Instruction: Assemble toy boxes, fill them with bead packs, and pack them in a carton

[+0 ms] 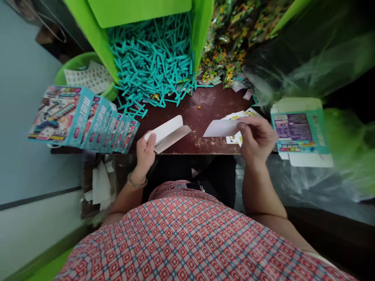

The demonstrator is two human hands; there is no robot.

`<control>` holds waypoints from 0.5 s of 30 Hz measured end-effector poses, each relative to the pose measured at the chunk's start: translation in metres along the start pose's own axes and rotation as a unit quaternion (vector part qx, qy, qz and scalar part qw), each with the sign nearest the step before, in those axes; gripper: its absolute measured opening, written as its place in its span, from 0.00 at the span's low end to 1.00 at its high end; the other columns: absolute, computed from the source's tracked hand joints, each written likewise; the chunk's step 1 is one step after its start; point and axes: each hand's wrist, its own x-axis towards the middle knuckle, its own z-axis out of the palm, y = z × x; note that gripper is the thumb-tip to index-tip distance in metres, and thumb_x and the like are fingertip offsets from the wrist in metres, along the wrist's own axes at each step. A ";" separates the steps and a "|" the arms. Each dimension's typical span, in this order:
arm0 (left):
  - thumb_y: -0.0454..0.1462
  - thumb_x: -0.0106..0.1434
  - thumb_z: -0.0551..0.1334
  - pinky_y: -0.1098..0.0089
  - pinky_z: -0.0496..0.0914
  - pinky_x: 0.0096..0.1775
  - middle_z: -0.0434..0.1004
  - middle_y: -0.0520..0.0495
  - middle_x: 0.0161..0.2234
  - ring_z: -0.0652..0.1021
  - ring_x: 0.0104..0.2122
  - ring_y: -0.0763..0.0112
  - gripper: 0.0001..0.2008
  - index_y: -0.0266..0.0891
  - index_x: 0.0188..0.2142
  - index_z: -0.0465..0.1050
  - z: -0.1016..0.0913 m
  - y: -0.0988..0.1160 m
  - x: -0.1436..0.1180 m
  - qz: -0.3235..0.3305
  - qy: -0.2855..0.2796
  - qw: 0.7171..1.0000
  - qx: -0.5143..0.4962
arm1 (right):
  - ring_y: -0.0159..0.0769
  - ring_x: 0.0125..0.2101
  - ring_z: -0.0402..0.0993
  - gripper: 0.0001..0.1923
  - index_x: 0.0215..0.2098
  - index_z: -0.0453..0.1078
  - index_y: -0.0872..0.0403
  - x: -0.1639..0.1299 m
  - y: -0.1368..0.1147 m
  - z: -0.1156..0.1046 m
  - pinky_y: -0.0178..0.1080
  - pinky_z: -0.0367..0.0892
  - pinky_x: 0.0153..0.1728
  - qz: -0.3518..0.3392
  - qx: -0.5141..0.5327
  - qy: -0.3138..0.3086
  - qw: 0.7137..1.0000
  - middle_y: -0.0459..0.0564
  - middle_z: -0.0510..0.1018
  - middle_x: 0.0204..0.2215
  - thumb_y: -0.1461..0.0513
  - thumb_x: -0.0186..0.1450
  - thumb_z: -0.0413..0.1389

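White card (168,132): one, folded, held up over the front edge of the table (213,97); from far off, I see it only by the head camera.
Left hand (146,152): one, thumb and fingers pinched on the card's left end.
Right hand (259,140): one, thumb and fingers pinched on the paper (221,128), one piece that I see, well apart from the card.
Slip: I think the card could drop into the lap, because the left hand has it by one end only.
Bend: I think the paper could fold or catch on the card, because it is thin and its far end hangs free.
Mix-up: I worry the right hand could brush the picture cards (233,139), since they lie just under it; more than one, but I cannot count them.
Row of boxes (95,121): about six; they hide each other, so I am not sure. A bump could tip them, I guess.
Blue box (301,130): one, flaps out, right of the right hand.
Blue-green sticks (155,58): too many to count, in one green bin (140,11).
Green bucket (63,76): one, left of the bin.
Yellow bit (199,107): one, loose on the table.
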 end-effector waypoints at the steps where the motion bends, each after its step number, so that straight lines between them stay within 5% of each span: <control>1: 0.62 0.70 0.56 0.68 0.72 0.33 0.77 0.47 0.26 0.76 0.29 0.65 0.31 0.37 0.35 0.79 0.002 0.000 0.000 -0.004 -0.004 1.000 -0.006 | 0.38 0.42 0.79 0.10 0.47 0.78 0.46 0.007 -0.018 0.007 0.46 0.74 0.48 -0.065 -0.002 -0.030 0.997 0.46 0.82 0.39 0.53 0.75 0.57; 5: 0.62 0.70 0.57 0.67 0.73 0.34 0.77 0.47 0.27 0.77 0.29 0.66 0.31 0.37 0.36 0.79 0.005 0.001 0.001 -0.007 -0.010 1.000 -0.023 | 0.40 0.50 0.77 0.12 0.54 0.77 0.44 0.006 -0.065 0.060 0.51 0.70 0.57 -0.292 -0.028 -0.261 0.920 0.47 0.84 0.47 0.58 0.77 0.53; 8: 0.61 0.69 0.58 0.67 0.75 0.36 0.81 0.47 0.30 0.79 0.31 0.65 0.30 0.37 0.37 0.80 -0.001 0.002 0.002 -0.010 0.023 0.999 -0.024 | 0.43 0.57 0.74 0.15 0.56 0.77 0.43 0.002 -0.047 0.099 0.57 0.64 0.64 -0.298 -0.049 -0.398 0.866 0.47 0.82 0.53 0.52 0.77 0.53; 10: 0.60 0.70 0.58 0.66 0.77 0.38 0.83 0.45 0.32 0.81 0.33 0.63 0.28 0.38 0.39 0.82 -0.008 0.000 0.000 -0.007 0.058 0.998 -0.026 | 0.45 0.59 0.73 0.18 0.56 0.77 0.42 0.020 -0.003 0.106 0.59 0.60 0.67 -0.231 -0.082 -0.382 0.891 0.47 0.81 0.55 0.49 0.77 0.50; 13: 0.56 0.72 0.58 0.65 0.79 0.43 0.86 0.42 0.38 0.84 0.39 0.60 0.25 0.39 0.43 0.83 -0.016 -0.006 -0.005 0.010 0.063 0.998 -0.030 | 0.50 0.62 0.71 0.24 0.60 0.75 0.50 0.076 0.091 0.082 0.59 0.62 0.66 -0.034 -0.206 -0.238 0.949 0.57 0.78 0.58 0.50 0.78 0.45; 15: 0.54 0.74 0.57 0.64 0.79 0.45 0.86 0.41 0.41 0.84 0.43 0.59 0.25 0.38 0.46 0.84 -0.017 -0.011 -0.007 0.022 0.033 0.999 -0.021 | 0.57 0.63 0.68 0.28 0.62 0.73 0.59 0.112 0.149 0.061 0.64 0.61 0.64 0.137 -0.329 -0.170 0.919 0.67 0.75 0.60 0.49 0.77 0.46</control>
